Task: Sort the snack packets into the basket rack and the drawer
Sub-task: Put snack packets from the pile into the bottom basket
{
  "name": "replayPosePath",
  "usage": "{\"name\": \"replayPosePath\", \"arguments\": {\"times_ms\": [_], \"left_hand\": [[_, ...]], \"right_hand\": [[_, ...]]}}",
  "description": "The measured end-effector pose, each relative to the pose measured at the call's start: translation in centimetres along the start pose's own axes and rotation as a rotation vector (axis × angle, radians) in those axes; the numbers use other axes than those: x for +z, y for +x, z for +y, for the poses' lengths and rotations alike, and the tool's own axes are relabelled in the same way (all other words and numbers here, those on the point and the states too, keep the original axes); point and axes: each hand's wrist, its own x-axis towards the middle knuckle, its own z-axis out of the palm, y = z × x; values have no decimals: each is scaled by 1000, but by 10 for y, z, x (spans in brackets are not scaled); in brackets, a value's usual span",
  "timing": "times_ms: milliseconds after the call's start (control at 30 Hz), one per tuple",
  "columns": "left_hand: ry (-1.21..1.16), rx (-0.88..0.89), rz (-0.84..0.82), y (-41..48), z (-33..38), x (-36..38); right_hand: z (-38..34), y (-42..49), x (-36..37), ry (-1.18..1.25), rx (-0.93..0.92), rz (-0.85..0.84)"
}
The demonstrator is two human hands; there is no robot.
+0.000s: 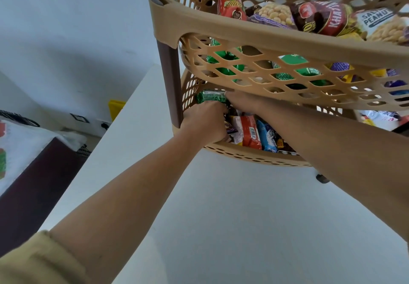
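Both bare forearms reach from the bottom of the frame into the lower basket (232, 152) of the tan basket rack (221, 29) at centre. The left hand (203, 122) has its grip curled around a green packet (210, 96) at the basket's left end, just beside the brown post (171, 84). The right hand (241, 101) lies right of it under the upper basket's lattice; whether its grip is spread or pressed together, I cannot tell. Red and blue packets (254, 133) fill the lower basket near the hands. Peanut packets (274, 15) sit in the upper basket at top right
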Motion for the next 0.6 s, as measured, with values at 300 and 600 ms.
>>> {"name": "replayPosePath", "arguments": {"times_ms": [300,600], "left_hand": [[-180,64,234,-21,5,-9],[-116,198,329,-67,34,-3]], "right_hand": [[15,-74,-23,-79,-134,146],[49,-183,-37,-161,-158,291]]}}
